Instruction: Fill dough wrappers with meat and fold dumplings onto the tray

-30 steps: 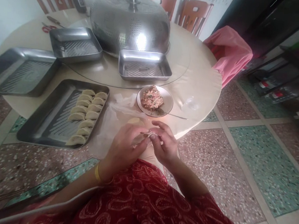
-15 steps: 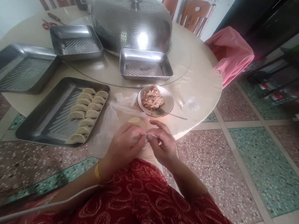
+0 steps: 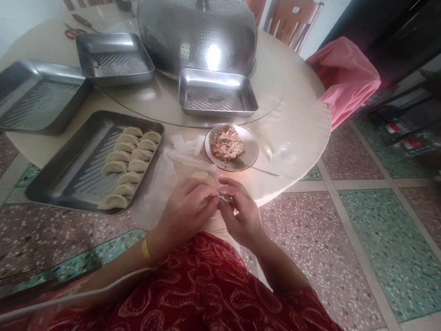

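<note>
Head view, tray [image 3: 61,172] of dumplings [image 3: 127,167], filling plate [image 3: 250,150]

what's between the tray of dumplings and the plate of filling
In the head view, crumpled clear plastic wrap lies on the table between the tray of dumplings and the plate of filling, with a round dough wrapper at its near edge.

- A single head-worn camera is looking forward and steeply down from above the person's lap.
- It is sitting close to the left hand [image 3: 186,209] and right hand [image 3: 239,211], which are filling the lower centre.
- It is facing across the round counter [image 3: 298,115] toward the chairs [image 3: 291,17].
- The tiled floor [image 3: 373,225] is filling the right side.
</note>
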Demonstrator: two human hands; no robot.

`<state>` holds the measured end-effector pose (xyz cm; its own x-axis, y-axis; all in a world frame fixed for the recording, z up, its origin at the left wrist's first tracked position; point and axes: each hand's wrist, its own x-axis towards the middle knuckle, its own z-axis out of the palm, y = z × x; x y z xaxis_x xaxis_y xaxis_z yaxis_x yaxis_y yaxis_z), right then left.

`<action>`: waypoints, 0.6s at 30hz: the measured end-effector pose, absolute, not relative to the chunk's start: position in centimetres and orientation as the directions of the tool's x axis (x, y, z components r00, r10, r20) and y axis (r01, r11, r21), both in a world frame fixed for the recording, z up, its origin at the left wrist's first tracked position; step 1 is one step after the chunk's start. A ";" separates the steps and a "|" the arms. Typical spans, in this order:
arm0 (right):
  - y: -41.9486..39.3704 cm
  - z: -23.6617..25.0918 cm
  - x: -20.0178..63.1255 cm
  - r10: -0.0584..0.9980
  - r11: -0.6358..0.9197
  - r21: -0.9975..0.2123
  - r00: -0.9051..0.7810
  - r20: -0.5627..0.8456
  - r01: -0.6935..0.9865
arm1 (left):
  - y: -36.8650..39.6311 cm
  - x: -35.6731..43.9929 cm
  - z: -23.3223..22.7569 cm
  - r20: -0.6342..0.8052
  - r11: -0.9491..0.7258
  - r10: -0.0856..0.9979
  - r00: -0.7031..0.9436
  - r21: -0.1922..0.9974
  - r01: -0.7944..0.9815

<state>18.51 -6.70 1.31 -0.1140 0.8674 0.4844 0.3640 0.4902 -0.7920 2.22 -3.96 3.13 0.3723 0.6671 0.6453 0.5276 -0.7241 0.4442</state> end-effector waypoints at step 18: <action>-6.2 0.4 19.0 0.878 0.454 -0.814 -0.027 0.478 0.364 | -4.1 1.3 2.1 0.632 -0.686 0.698 0.336 0.456 0.567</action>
<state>18.96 -6.19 0.42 -0.0272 0.8782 0.4776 0.3636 0.4537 -0.8136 1.32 -4.14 2.07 0.3358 0.6984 0.6320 0.5674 -0.6856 0.4562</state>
